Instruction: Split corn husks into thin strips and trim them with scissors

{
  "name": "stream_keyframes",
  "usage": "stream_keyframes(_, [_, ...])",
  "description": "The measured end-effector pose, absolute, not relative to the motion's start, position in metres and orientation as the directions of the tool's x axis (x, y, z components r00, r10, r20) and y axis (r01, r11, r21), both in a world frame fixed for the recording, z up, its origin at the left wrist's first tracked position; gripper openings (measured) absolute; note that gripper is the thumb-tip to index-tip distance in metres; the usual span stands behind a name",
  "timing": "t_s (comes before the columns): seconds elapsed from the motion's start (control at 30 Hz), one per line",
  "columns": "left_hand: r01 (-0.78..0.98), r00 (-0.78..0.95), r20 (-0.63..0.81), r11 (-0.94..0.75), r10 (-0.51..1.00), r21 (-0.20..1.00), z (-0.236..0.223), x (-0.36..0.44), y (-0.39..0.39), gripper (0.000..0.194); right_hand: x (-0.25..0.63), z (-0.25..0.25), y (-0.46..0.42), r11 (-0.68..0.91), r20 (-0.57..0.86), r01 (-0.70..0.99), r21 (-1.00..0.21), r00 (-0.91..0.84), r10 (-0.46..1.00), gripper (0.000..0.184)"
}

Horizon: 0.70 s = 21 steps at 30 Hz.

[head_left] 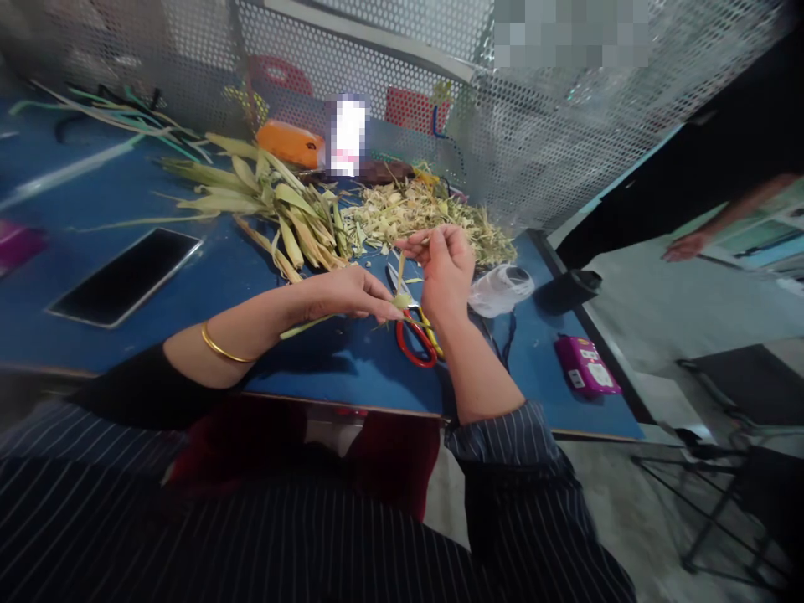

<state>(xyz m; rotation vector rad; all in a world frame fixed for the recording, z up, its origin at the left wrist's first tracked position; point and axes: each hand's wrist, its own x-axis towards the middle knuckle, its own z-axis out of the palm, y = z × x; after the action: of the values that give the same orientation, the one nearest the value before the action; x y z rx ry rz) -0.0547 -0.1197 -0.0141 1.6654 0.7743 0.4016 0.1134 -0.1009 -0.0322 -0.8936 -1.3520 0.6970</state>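
Pinching a pale husk strip [402, 270] above the scissors [400, 339], the left hand [348, 291] sits just to their left, thumb and fingers clamped together on it, while the right hand [447, 266], just to their right, closes its fingertips at the strip's upper end. Beyond the scissors lie whole husks [292, 205], leftward, and shredded husk [402, 213], rightward.

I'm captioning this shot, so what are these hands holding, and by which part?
A pale-green husk strip: the left hand pinches it at its small bunched part; the right hand seems to hold its raised upper end.
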Motion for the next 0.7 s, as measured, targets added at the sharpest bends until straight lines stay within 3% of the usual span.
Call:
stream_keyframes(0.23, [0.252, 0.7, -0.138, -0.062, 0.7, 0.966, -0.023, -0.047, -0.124, 0.023, 0.108, -0.031, -0.108, 0.497, 0.513, 0.174, -0.85, 0.06, 0.856, 0.026])
stream_keyframes(0.37, [0.103, 0.587, -0.074, 0.017, 0.806, 0.995, -0.022, -0.049, -0.12, 0.022, 0.124, -0.022, -0.103, 0.563, 0.585, 0.242, -0.791, 0.026, 0.811, 0.034])
stream_keyframes(0.47, [-0.013, 0.426, -0.071, 0.084, 0.902, 0.996, -0.02, -0.052, -0.113, 0.019, 0.138, -0.014, -0.1, 0.61, 0.634, 0.399, -0.685, -0.085, 0.768, 0.035])
stream_keyframes(0.57, [-0.037, 0.329, -0.099, 0.118, 0.939, 0.992, -0.018, -0.056, -0.107, 0.019, 0.144, -0.011, -0.1, 0.639, 0.55, 0.578, -0.507, -0.353, 0.757, 0.026])
stream_keyframes(0.7, [0.019, 0.29, -0.069, 0.066, 0.955, 0.998, -0.019, -0.06, -0.103, 0.021, 0.142, -0.014, -0.1, 0.681, 0.481, 0.645, -0.348, -0.5, 0.72, 0.016])
